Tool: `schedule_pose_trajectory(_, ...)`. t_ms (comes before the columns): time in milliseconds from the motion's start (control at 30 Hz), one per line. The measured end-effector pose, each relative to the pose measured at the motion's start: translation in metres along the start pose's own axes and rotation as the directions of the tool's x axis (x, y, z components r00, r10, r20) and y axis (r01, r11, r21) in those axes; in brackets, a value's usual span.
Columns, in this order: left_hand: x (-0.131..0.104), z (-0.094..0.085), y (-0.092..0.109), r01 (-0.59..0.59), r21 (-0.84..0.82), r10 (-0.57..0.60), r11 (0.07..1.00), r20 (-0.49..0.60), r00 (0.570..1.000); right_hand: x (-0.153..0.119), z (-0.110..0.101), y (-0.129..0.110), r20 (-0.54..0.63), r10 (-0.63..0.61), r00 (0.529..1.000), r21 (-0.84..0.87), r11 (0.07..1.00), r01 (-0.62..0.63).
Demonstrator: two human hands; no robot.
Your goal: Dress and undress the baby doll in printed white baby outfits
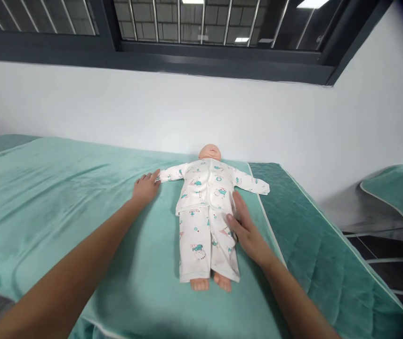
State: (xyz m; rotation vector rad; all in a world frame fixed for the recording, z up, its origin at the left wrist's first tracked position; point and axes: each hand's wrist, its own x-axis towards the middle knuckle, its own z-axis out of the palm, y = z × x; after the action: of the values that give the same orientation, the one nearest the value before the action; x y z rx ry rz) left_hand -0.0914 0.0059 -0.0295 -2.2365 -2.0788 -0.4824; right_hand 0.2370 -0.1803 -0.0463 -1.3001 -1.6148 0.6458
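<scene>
A baby doll lies on its back, head toward the wall, arms spread and feet toward me. It wears a white printed button-front top and matching trousers; its bare feet stick out of the trouser ends. My left hand touches the cuff of the sleeve on the left, its fingertips at the cuff; whether they pinch the cloth is too small to tell. Beside the doll's waist and hip on the right is my right hand, fingers stretched and thumb apart, holding nothing.
Under the doll a light green cover spreads over a darker green quilted pad. Behind stands a white wall below a dark-framed window with metal bars. Another green-covered surface is at the far right.
</scene>
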Motion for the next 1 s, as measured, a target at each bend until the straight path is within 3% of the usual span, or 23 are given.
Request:
schedule_pose_trajectory(67,0.002,0.002,-0.005,-0.041,0.007,0.042,0.999,-0.006,0.999,0.016,-0.018,0.015,-0.111,-0.003,0.994,-0.095,0.995,-0.007)
schedule_pose_trajectory(167,0.001,0.006,-0.005,-0.027,0.009,0.027,1.000,-0.050,0.998,0.051,-0.052,0.044,-0.281,-0.032,0.959,-0.395,0.915,-0.085)
schedule_pose_trajectory(300,-0.002,0.008,-0.003,0.020,-0.040,-0.023,0.999,-0.079,0.997,0.077,-0.084,0.079,-0.397,0.156,0.904,-0.614,0.688,-0.388)
schedule_pose_trajectory(367,-0.003,0.008,-0.004,0.053,-0.083,-0.063,0.995,-0.113,0.992,0.079,-0.089,0.091,-0.398,0.212,0.893,-0.637,0.636,-0.435)
schedule_pose_trajectory(567,0.000,0.010,-0.007,0.099,-0.084,-0.111,0.992,-0.147,0.983,0.072,-0.087,0.105,-0.336,0.123,0.934,-0.653,0.684,-0.324)
schedule_pose_trajectory(733,0.003,0.010,-0.005,0.119,0.003,-0.117,0.993,-0.111,0.987,0.071,-0.093,0.097,-0.448,0.110,0.887,-0.444,0.834,-0.327)
schedule_pose_trajectory(867,0.003,0.009,0.000,0.180,0.025,-0.176,0.983,-0.115,0.978,0.070,-0.095,0.095,-0.553,0.141,0.821,-0.328,0.869,-0.370)
schedule_pose_trajectory(1000,0.002,0.009,0.003,0.236,0.030,-0.232,0.971,-0.102,0.967,0.070,-0.094,0.100,-0.500,0.115,0.858,-0.397,0.850,-0.345)
